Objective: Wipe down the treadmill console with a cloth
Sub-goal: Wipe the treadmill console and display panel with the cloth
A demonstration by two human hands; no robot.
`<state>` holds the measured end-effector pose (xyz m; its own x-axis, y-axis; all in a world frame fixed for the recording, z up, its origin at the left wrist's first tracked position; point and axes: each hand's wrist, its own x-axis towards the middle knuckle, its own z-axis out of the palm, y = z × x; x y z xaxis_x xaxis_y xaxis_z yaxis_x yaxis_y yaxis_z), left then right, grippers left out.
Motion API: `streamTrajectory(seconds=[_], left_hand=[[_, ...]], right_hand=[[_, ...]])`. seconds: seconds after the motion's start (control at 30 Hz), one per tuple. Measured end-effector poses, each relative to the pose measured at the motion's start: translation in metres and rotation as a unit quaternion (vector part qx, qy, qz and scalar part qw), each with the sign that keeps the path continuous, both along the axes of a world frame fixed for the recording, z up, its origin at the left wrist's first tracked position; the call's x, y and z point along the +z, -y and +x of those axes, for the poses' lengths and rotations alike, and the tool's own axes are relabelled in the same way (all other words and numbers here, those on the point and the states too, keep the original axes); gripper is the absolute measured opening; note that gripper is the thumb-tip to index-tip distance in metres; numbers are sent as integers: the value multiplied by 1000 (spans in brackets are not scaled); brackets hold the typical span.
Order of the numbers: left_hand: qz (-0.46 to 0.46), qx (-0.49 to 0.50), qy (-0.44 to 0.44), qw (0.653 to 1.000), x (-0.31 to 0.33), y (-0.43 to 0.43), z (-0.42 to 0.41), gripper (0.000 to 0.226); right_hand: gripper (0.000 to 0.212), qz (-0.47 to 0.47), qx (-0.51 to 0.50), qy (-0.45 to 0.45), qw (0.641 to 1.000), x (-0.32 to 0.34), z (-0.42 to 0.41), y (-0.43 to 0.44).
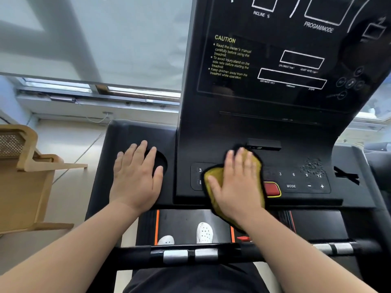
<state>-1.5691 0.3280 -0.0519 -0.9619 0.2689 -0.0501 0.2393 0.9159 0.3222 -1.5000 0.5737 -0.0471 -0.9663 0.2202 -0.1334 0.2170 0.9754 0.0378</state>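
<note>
The black treadmill console [296, 132] fills the right half of the view, with a tall display panel and a lower button strip. My right hand [237, 182] presses flat on a yellow cloth [213, 176] with a dark edge, covering the middle of the button strip; the fingers look blurred. A red stop button [271, 189] shows just right of the cloth. My left hand [135, 176] rests open and flat on the left tray, partly over a round cup holder [161, 161].
A black handlebar [190, 255] with silver grip sensors crosses below my wrists. Under it lie the treadmill belt and my white shoes [204, 232]. A wooden chair [23, 178] stands at the left. A window sill with a cable runs behind the console.
</note>
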Motion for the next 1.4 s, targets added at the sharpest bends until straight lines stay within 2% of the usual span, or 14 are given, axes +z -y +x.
streamTrajectory(seconds=[0.13,0.23,0.3,0.47,0.53,0.6,0.7,0.8,0.9,1.1,1.2,1.27,1.33,1.4], left_hand=[[4,0,-3,1000,-1,1,-1,68],[3,1,-4,1000,-2,0,-1,67],[5,2,-1,1000,-2,0,-1,68],[5,3,1,1000,-1,1,-1,68],[5,4,0,1000,-1,0,-1,67],[3,3,-1,1000,-1,0,-1,68],[2,3,-1,1000,-3,0,-1,68],[-1,3,-5,1000,-3,0,-1,66],[3,4,-7,1000,-2,0,-1,66],[11,6,-9,1000,-4,1,0,67],[13,1,-11,1000,-5,2,0,66],[14,1,-12,1000,-5,2,0,65],[15,0,-14,1000,-5,1,1,64],[21,1,-20,1000,-3,2,1,65]], right_hand=[[75,-46,178,-27,983,-7,0,61],[68,-51,233,-32,971,-11,13,58],[70,-46,190,-25,980,-10,23,28],[89,-1,-31,12,999,-3,35,-59],[97,0,-107,13,994,-2,21,-52],[100,-5,-123,-5,992,-2,5,-24],[96,-35,11,14,999,-1,-7,29],[77,-55,160,-9,986,-6,-1,57],[67,-43,219,-25,974,-12,17,41],[85,19,23,6,1000,-9,54,-50],[98,25,-116,23,993,0,46,-69],[104,17,-170,13,985,2,29,-57],[105,11,-154,15,988,3,12,-31],[99,-11,-66,8,998,5,0,1]])
